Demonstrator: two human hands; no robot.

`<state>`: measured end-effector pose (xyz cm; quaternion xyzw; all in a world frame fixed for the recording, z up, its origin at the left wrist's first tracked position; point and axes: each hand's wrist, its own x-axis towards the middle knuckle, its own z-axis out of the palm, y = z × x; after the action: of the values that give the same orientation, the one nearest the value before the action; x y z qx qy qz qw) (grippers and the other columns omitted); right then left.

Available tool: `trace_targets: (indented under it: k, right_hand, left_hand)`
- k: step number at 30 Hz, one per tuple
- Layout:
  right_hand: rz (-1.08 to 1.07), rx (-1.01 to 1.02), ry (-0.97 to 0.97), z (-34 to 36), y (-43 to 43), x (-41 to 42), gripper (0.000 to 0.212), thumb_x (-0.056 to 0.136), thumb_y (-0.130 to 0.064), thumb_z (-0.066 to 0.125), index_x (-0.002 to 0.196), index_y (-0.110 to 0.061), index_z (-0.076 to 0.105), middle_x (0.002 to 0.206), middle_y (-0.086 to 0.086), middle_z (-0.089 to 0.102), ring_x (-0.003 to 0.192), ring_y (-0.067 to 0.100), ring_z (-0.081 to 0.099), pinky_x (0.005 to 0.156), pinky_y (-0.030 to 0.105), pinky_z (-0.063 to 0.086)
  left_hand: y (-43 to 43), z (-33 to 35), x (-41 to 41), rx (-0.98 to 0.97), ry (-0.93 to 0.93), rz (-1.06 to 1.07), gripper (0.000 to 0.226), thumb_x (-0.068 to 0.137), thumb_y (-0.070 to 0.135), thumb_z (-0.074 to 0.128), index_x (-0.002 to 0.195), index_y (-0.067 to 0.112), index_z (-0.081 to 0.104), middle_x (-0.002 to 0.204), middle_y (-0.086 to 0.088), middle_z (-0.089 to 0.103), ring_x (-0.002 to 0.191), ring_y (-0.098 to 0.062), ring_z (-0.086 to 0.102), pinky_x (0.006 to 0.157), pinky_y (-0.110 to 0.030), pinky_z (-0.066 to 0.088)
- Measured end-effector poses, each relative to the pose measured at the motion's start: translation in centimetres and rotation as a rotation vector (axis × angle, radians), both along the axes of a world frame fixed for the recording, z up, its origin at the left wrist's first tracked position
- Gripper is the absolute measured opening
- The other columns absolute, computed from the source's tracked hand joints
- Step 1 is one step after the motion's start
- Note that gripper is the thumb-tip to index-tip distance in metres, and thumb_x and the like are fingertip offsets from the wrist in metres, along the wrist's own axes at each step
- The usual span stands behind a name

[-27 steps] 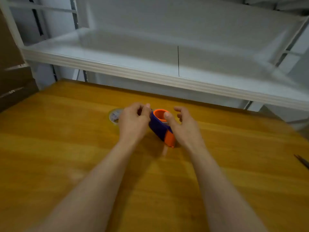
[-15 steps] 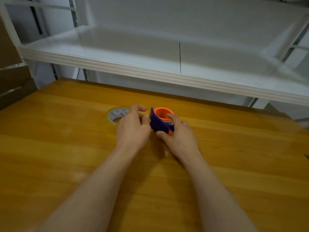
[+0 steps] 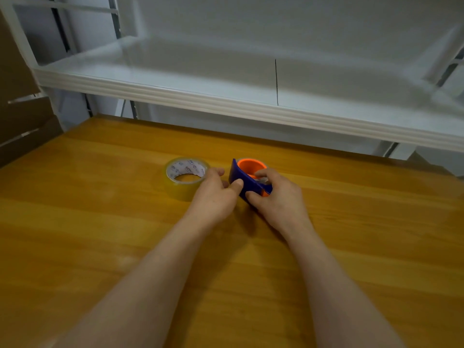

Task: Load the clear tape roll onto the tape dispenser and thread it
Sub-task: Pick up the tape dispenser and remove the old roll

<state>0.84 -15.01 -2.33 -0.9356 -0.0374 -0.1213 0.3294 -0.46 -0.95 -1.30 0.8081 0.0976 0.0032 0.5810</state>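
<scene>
Now the clear tape roll (image 3: 182, 188) lies flat on the wooden worktop (image 3: 100, 222), just left of the blue and orange tape dispenser (image 3: 239, 175). The right hand (image 3: 278, 199) holds the dispenser, with its thumb on the blue side and its fingers (image 3: 261, 174) curled over the top. The left hand (image 3: 213, 197) sits between the two things, its thumb touching the blue side. I cannot tell if its fingers grip anything.

Blue-and-orange tape dispenser (image 3: 244, 180), yellowish clear tape roll (image 3: 184, 178), honey-brown wooden table (image 3: 100, 222).
</scene>
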Motion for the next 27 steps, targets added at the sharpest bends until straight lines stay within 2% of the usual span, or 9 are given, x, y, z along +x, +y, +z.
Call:
trace_targets:
  k: [4,8,10,12,16,19,21,24,27]
  right_hand:
    - [0.011,0.038,0.005,0.0,-0.1,-0.1,0.052,0.083,-0.031,0.077,0.131,-0.031,0.057,0.129,-0.003,0.067,0.108,0.015,0.064,0.08,0.025,0.053]
    - [0.033,0.045,0.013,0.0,-0.3,-0.1,0.051,0.085,-0.029,0.076,0.132,-0.03,0.056,0.13,-0.003,0.066,0.108,0.014,0.062,0.071,0.016,0.045]
    - [0.039,0.015,0.023,0.0,-0.4,0.0,0.05,0.085,-0.03,0.075,0.131,-0.03,0.055,0.13,-0.002,0.064,0.112,0.016,0.061,0.075,0.021,0.048]
    - [0.019,-0.102,0.015,0.0,-0.3,0.1,0.051,0.084,-0.034,0.073,0.13,-0.032,0.053,0.129,0.001,0.059,0.119,0.022,0.056,0.087,0.034,0.053]
    - [-0.039,-0.339,-0.013,0.3,0.5,0.0,0.056,0.082,-0.041,0.068,0.133,-0.03,0.046,0.133,0.004,0.046,0.126,0.027,0.044,0.096,0.049,0.05]
    - [-0.049,-0.423,-0.012,0.1,0.9,-0.1,0.061,0.085,-0.047,0.064,0.14,-0.029,0.042,0.138,0.007,0.042,0.129,0.03,0.043,0.098,0.052,0.047]
    - [-0.067,-0.459,-0.028,0.1,0.8,-0.1,0.062,0.086,-0.054,0.064,0.139,-0.028,0.047,0.135,0.007,0.044,0.127,0.029,0.045,0.097,0.05,0.049]
    - [-0.087,-0.362,-0.073,0.2,0.0,0.0,0.055,0.085,-0.056,0.066,0.132,-0.027,0.056,0.126,0.004,0.048,0.121,0.025,0.05,0.092,0.046,0.053]
    - [-0.014,-0.061,-0.146,0.4,-1.0,-0.1,0.047,0.083,-0.048,0.073,0.124,-0.029,0.06,0.119,-0.004,0.047,0.11,0.012,0.054,0.09,0.037,0.056]
  left_hand:
    - [-0.2,0.1,-0.1,-0.277,0.114,-0.007,0.064,0.097,0.029,0.062,0.152,0.018,0.03,0.139,-0.011,0.057,0.113,-0.024,0.064,0.101,-0.046,0.054]
    - [-0.2,0.4,-0.2,-0.481,0.15,0.011,0.067,0.096,0.023,0.065,0.153,0.016,0.03,0.14,-0.018,0.056,0.122,-0.028,0.062,0.101,-0.044,0.054]
    - [-0.3,0.3,-0.2,-0.463,0.145,0.0,0.067,0.095,0.025,0.066,0.152,0.017,0.031,0.14,-0.017,0.057,0.121,-0.027,0.062,0.1,-0.044,0.055]
    - [-0.3,0.2,-0.2,-0.397,0.135,-0.009,0.064,0.096,0.025,0.064,0.151,0.02,0.033,0.137,-0.015,0.059,0.113,-0.024,0.064,0.098,-0.044,0.056]
    - [-0.2,0.0,-0.1,-0.342,0.12,-0.007,0.056,0.099,0.013,0.058,0.15,0.021,0.036,0.133,-0.013,0.061,0.111,-0.022,0.065,0.096,-0.043,0.057]
    - [-0.2,-0.1,-0.1,-0.346,0.122,-0.004,0.055,0.099,0.008,0.055,0.149,0.02,0.037,0.134,-0.013,0.061,0.114,-0.024,0.064,0.098,-0.043,0.056]
    - [-0.2,-0.1,-0.1,-0.35,0.124,-0.004,0.054,0.099,0.007,0.053,0.149,0.019,0.038,0.133,-0.013,0.061,0.113,-0.024,0.064,0.098,-0.043,0.056]
    - [-0.2,-0.1,-0.1,-0.383,0.136,0.013,0.053,0.097,0.008,0.057,0.147,0.018,0.04,0.126,-0.012,0.062,0.109,-0.025,0.065,0.097,-0.044,0.056]
    - [0.1,0.0,-0.1,-0.5,0.151,-0.012,0.054,0.093,0.018,0.067,0.143,0.015,0.046,0.128,-0.013,0.064,0.116,-0.026,0.063,0.097,-0.043,0.056]
